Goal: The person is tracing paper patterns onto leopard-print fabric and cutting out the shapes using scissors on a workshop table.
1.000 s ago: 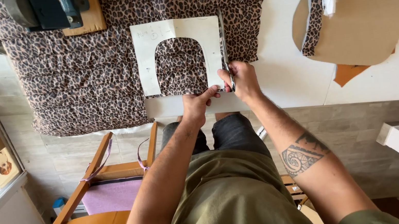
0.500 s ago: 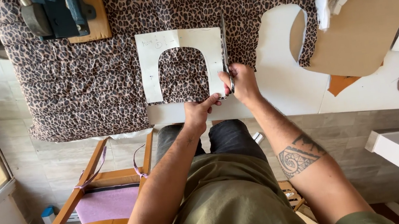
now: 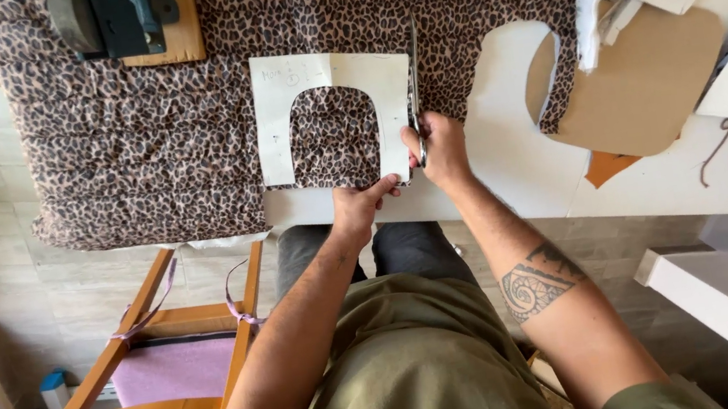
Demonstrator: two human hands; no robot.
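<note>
Spotted brown fabric (image 3: pixel 137 141) spread flat over the white table (image 3: pixel 520 164), with a white arch-shaped card pattern (image 3: pixel 276 122) lying on top. Right hand (image 3: pixel 440 148) wrapped shut around the handles of scissors (image 3: pixel 413 84), blades pointing away along the card's right edge. Just left of that grip, left hand (image 3: pixel 355 210) pressing fingertips down on the card's near corner, holding nothing.

Seems early in the cut: right side of the card under the blades now, top and left side still ringed by whole cloth. Right of the grip, a big rounded gap in the cloth, already cut out, bare table showing. Plenty of cloth ahead of the blades. Far ahead and to the left, a dark machine on a wood board (image 3: pixel 169 32). Far right, brown card pieces (image 3: pixel 642 89), well apart.
</note>
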